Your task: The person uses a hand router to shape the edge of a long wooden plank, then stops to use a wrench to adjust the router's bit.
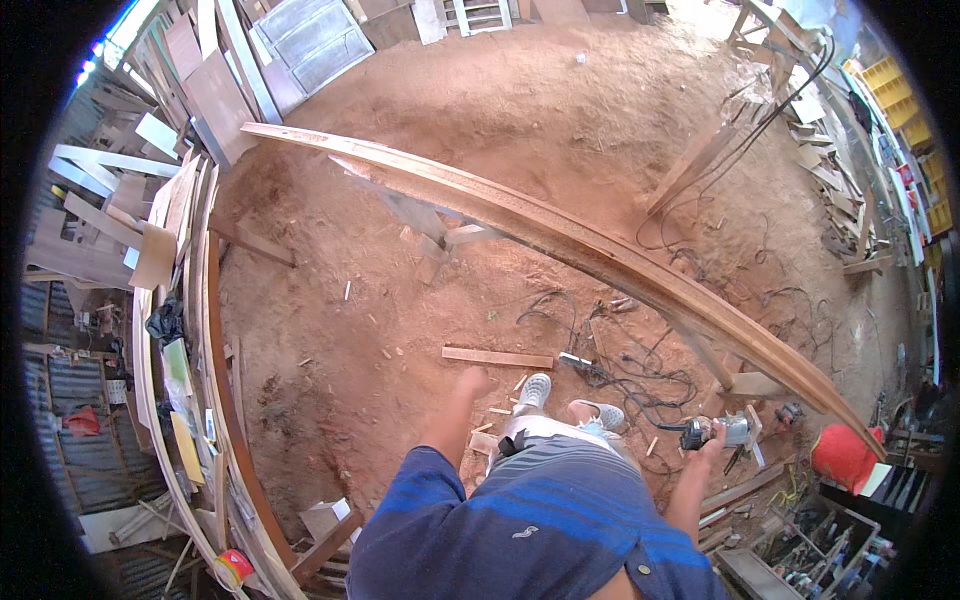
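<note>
In the lower right of the head view, my right hand (712, 432) grips a silver and black corded power tool (736, 430), which looks like a router. My left hand (472, 378) hangs low over the dusty floor near a short wood strip (497, 357); its fingers are blurred and turned from view. A long timber beam (540, 225) lies diagonally across wooden supports (722, 366) ahead of me. Beside my shoes, black cables (640, 390) lie tangled around a white power strip (574, 360).
Stacked boards (205, 420) line the left side and panels (310, 55) lean at the back. A wooden post (680, 165) with hanging cables stands beyond the beam. A red object (840, 455), tools and yellow crates (895, 95) line the right side. Offcuts (480, 440) litter the dirt floor (420, 90).
</note>
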`<state>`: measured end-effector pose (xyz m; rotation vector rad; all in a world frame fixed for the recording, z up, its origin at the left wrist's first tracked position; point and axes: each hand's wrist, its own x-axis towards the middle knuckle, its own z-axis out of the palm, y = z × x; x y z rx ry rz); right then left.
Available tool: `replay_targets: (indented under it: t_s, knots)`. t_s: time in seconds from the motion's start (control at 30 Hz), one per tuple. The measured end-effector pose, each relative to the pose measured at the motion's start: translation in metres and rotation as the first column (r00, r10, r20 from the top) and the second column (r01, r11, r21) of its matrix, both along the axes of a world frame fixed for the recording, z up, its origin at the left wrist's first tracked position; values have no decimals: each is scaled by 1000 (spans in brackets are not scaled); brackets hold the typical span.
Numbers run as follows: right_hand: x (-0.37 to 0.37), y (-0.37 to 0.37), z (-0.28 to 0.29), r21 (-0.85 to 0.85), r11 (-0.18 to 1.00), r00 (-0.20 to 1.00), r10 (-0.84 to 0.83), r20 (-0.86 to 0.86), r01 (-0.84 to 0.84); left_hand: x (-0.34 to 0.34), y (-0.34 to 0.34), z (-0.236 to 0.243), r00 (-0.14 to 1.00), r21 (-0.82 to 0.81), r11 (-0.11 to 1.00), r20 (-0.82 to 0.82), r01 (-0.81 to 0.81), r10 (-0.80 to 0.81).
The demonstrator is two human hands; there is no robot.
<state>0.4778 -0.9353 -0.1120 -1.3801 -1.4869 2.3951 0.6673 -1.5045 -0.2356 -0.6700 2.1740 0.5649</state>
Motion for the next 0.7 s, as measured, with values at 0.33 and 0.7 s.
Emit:
replay_targets:
  t_s: [0.33, 0.7]
  knots:
    - [18, -44, 51, 13, 970, 955, 240, -174, -242, -38, -15, 34, 790, 149, 931, -494, -334, 363]
    - [21, -81, 97, 94, 962, 920, 273, -281, -257, -107, 55, 80, 882, 275, 959, -433, -69, 188]
